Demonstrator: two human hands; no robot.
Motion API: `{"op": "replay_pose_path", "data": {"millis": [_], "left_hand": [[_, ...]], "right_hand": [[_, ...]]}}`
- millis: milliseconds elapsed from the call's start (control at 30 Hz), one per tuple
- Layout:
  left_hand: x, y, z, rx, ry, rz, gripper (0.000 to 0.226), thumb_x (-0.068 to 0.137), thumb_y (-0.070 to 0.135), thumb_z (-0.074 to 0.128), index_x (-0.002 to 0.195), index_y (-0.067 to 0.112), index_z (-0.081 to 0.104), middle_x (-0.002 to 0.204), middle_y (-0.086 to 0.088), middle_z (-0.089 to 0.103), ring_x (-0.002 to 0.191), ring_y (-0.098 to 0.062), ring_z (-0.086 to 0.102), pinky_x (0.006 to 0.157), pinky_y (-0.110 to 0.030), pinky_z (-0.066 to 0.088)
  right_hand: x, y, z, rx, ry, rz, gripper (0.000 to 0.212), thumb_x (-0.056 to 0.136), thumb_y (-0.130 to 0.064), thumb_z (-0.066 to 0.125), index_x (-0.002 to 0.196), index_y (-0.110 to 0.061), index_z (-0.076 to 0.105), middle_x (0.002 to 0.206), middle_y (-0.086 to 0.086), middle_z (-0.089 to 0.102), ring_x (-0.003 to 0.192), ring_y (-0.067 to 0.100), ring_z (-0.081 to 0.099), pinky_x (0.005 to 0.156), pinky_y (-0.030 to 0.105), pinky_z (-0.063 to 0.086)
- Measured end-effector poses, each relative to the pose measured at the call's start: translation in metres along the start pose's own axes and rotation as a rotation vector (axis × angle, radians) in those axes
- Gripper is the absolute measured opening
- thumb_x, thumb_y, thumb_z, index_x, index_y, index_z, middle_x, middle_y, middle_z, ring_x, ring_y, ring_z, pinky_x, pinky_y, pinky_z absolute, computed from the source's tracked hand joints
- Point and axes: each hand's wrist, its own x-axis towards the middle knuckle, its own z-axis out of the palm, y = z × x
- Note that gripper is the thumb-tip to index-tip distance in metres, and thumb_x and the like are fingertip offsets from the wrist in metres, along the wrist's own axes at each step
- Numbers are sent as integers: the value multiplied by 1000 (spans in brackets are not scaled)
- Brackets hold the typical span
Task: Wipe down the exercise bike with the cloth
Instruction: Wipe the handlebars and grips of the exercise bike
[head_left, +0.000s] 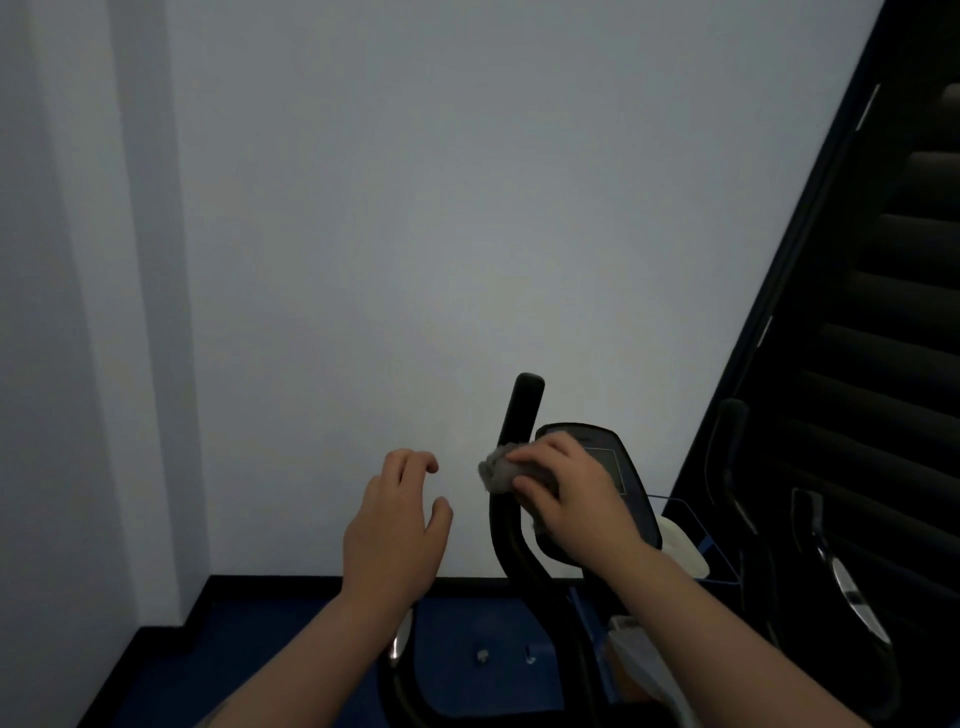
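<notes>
The black exercise bike (519, 551) stands low in the view, with an upright handlebar (525, 405) and a dark console (613, 457). My right hand (566, 493) grips a crumpled grey cloth (496, 470) and holds it against the handlebar beside the console. My left hand (397, 525) hovers in the air left of the handlebar, fingers loosely curled, holding nothing. The lower part of the bike is partly hidden by my forearms.
A plain white wall fills most of the view, with a dark blue floor (291, 649) below. A dark blinded window (883, 312) runs along the right. A second black handlebar (727, 457) and a white object (680, 545) sit at the right.
</notes>
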Motion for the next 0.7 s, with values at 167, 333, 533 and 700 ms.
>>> {"op": "replay_pose_path", "data": {"millis": [167,333,533,700], "left_hand": [[0,0,-1,3,-7,2,22,92,27,53,113,26,46,118,16,39,88,-10,47,55,-28,46],[0,0,-2,19,-13,15,24,92,28,52,115,26,46,119,15,38,88,-9,47,54,-26,43],[0,-1,-2,16,-14,18,24,91,27,53,115,25,46,119,15,39,87,-10,47,54,-25,42],[-1,-1,-2,-4,-12,13,23,92,26,51,115,26,46,119,16,39,89,-11,48,57,-29,45]], "right_hand": [[13,-23,11,-108,130,-20,25,91,-12,63,115,-13,67,117,-2,54,103,14,55,82,27,50],[-11,-18,9,-51,-129,40,24,93,-19,60,116,-21,67,112,-10,50,102,10,54,89,24,46],[16,-33,-2,-247,-6,-88,16,92,-16,61,105,-20,69,112,-6,56,102,17,54,70,34,51],[-26,-27,26,-236,51,-38,15,89,-9,66,101,-17,69,113,-8,57,89,15,57,61,24,47]]}}
